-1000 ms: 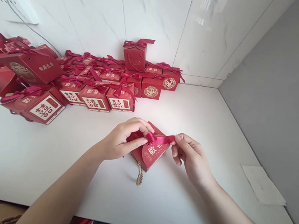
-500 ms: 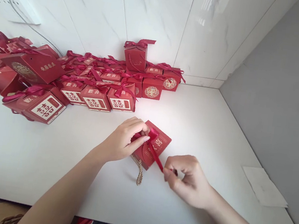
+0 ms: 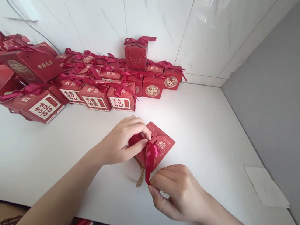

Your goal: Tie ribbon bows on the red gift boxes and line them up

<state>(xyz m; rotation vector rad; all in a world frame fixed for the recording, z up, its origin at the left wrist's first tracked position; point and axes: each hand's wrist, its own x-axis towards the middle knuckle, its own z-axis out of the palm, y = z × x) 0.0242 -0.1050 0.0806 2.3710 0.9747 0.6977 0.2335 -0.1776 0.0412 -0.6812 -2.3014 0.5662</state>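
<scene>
A red gift box (image 3: 167, 143) with pale lettering sits on the white table in front of me, its corner turned toward me. A dark red satin ribbon (image 3: 150, 161) crosses its folded top. My left hand (image 3: 128, 139) pinches the ribbon near the middle of the lid, covering the box's left side. Toward me, the ribbon's end is stretched out between thumb and forefinger of my right hand (image 3: 176, 190). A twisted gold cord handle (image 3: 140, 176) hangs from the box's near side onto the table.
Several ribboned red boxes (image 3: 95, 96) stand in rows along the tiled wall (image 3: 158, 13), with one box (image 3: 135, 55) on top. More red boxes (image 3: 42, 65) pile up at the left. A white paper sheet (image 3: 266, 186) lies at the right, by the grey wall (image 3: 289, 91).
My right hand has moved toward me and slightly left, swinging the ribbon end from slanting right to nearly straight toward me. The left hand keeps its pinch at the lid.
</scene>
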